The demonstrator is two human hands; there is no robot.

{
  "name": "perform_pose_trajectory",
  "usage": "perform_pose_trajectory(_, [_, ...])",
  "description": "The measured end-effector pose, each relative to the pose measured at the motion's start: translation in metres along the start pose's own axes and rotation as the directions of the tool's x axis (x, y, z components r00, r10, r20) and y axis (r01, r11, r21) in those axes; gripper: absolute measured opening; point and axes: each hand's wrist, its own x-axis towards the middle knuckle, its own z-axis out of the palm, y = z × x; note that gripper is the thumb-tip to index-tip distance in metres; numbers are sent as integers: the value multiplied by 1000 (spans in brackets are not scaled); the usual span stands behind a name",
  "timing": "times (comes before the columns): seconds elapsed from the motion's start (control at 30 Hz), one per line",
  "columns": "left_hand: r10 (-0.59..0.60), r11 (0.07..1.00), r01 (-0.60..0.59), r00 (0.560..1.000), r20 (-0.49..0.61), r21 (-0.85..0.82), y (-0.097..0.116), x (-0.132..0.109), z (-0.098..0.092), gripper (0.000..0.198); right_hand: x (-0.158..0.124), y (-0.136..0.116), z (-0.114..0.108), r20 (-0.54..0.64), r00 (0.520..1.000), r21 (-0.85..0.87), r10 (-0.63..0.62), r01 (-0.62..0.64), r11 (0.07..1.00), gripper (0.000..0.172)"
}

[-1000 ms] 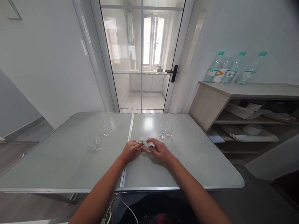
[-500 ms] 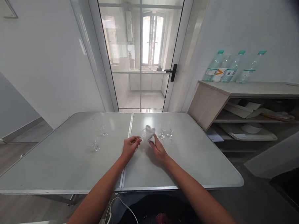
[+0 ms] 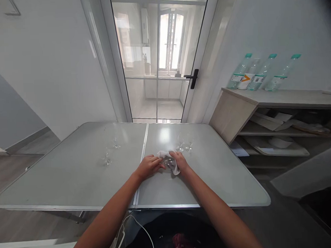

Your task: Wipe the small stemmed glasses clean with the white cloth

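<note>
Over the right half of the table, a clear stemmed glass (image 3: 168, 163) lies tilted between my hands. My left hand (image 3: 149, 166) is closed around its left end; the fingers hide that part. A white cloth (image 3: 176, 170) drapes along the far and right sides of the glass, gripped by my right hand (image 3: 180, 161), which presses it against the glass. Just beyond my right hand stand two more stemmed glasses, one (image 3: 180, 148) beside the other (image 3: 189, 149). Left of the table's seam are a nearer stemmed glass (image 3: 108, 161) and a farther one (image 3: 116, 145).
The grey folding table (image 3: 74, 172) has a metal edge and a centre seam. Behind it is a glazed door (image 3: 168, 91) with a black handle. A wooden shelf unit (image 3: 236, 110) at the right carries several plastic bottles (image 3: 259, 76). A white cable (image 3: 142, 231) hangs below the front edge.
Both hands have come a little nearer to me. The cloth, bunched upright before, is now spread over the glass, and the glass is turned more sideways. The other glasses stay put.
</note>
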Motion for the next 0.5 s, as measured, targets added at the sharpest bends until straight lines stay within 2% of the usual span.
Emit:
perform_pose_trajectory(0.1, [-162,982,145,976,-144,-123,0,1,2,26,0,3,4,36,998,160,57,-62,985,40])
perform_pose_trajectory(0.17, [-338,921,285,922,-186,-264,0,3,4,27,-2,5,9,46,995,268,87,-96,959,40])
perform_pose_trajectory(0.23, [-496,818,402,855,-149,-412,-1,6,7,29,-4,7,15,24,997,326,74,-78,942,41])
perform_pose_trajectory(0.3, [-587,713,476,807,-66,-515,-1,8,10,34,-7,9,19,-1,1000,264,-25,25,964,41])
perform_pose_trajectory(0.37, [-611,647,510,791,14,-567,-1,10,12,40,-10,10,21,0,984,102,-179,178,979,39])
perform_pose_trajectory(0.43, [-592,620,509,803,70,-598,1,11,13,42,-12,10,21,27,957,-78,-289,290,954,36])
perform_pose_trajectory(0.5, [-545,641,483,834,90,-596,4,11,13,38,-14,11,21,37,949,-160,-314,316,935,34])
